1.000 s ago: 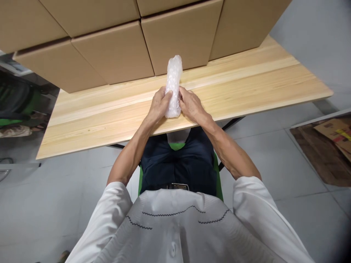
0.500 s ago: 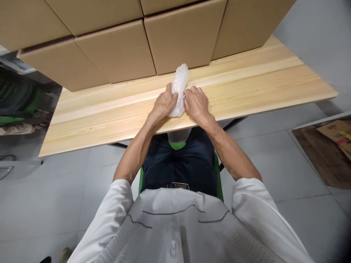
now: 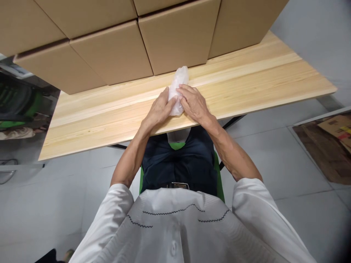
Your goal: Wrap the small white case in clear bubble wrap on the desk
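Stacked cardboard boxes (image 3: 109, 54) fill the frame's top, above a wooden table (image 3: 246, 84). Upper centre, the left hand (image 3: 160, 107) and right hand (image 3: 193, 102) clasp a translucent wrapped bundle (image 3: 180, 77), its long axis running up-frame, tilted slightly right, far end toward the boxes.

Head-worn view — forward, steeply downward

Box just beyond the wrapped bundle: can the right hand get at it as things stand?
Probably yes: the box faces the right hand across a strip of table, though the hand would likely need to come off the wrapped bundle first.
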Demonstrator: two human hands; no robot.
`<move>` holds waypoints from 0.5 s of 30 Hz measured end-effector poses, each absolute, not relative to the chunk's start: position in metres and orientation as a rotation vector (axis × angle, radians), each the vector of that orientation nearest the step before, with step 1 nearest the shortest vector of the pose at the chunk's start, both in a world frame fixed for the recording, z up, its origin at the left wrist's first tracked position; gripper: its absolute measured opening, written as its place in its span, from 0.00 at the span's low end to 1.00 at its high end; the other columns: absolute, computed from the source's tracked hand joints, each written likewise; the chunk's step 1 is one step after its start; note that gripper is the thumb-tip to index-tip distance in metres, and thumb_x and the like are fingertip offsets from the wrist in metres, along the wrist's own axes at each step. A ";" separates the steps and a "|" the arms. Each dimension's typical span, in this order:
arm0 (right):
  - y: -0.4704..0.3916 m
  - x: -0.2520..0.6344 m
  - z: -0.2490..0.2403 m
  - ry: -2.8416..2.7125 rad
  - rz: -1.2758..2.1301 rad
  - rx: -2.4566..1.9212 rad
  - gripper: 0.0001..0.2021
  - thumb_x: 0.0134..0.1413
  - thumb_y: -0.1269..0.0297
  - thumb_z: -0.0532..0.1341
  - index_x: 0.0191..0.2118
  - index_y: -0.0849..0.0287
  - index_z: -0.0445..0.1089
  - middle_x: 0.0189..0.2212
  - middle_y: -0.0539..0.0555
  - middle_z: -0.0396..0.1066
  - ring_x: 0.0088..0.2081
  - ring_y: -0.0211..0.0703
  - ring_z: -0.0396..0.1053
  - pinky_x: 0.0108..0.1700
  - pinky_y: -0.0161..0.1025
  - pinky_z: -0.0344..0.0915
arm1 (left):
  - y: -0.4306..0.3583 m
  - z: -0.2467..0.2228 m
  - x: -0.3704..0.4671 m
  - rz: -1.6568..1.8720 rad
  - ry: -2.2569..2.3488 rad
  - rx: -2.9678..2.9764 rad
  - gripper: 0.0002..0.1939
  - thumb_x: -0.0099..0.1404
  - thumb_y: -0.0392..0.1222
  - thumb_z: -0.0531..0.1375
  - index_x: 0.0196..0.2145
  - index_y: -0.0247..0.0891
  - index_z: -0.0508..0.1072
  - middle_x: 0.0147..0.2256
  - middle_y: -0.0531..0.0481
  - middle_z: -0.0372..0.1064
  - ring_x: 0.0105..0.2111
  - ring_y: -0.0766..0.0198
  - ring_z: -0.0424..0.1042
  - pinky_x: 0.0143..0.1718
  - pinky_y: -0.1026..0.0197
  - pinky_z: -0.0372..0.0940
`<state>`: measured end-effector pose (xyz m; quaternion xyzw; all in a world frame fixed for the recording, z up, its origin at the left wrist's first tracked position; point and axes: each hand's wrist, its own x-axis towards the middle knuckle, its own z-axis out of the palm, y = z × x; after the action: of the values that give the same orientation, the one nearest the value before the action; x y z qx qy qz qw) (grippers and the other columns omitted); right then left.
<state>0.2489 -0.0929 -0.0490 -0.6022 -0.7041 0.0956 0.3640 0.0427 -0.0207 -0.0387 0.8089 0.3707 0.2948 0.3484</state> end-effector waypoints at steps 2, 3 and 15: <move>-0.094 0.254 -0.055 -1.809 0.256 -1.539 0.30 0.88 0.44 0.51 0.77 0.50 0.78 0.81 0.61 0.73 0.83 0.65 0.69 0.87 0.71 0.62 | -0.040 -0.041 0.037 0.749 0.978 2.197 0.49 0.80 0.79 0.61 0.79 0.36 0.69 0.78 0.24 0.70 0.81 0.32 0.67 0.83 0.35 0.61; -0.095 0.257 -0.058 -1.811 0.258 -1.524 0.31 0.88 0.44 0.50 0.77 0.51 0.78 0.81 0.62 0.74 0.83 0.64 0.69 0.87 0.70 0.62 | -0.050 -0.043 0.036 0.748 0.981 2.251 0.52 0.80 0.80 0.61 0.81 0.34 0.65 0.81 0.22 0.65 0.83 0.30 0.65 0.83 0.35 0.60; -0.115 0.274 -0.056 -1.754 0.299 -1.483 0.43 0.84 0.29 0.47 0.85 0.53 0.68 0.82 0.65 0.72 0.81 0.67 0.73 0.83 0.69 0.70 | -0.108 -0.060 0.083 0.689 1.260 2.597 0.41 0.83 0.54 0.64 0.83 0.28 0.62 0.79 0.16 0.68 0.75 0.27 0.76 0.72 0.34 0.72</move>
<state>0.2742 -0.1154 -0.0560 -0.5867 -0.6937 0.1181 0.4009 0.0825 -0.1076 -0.0598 0.8717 0.4231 0.2313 0.0869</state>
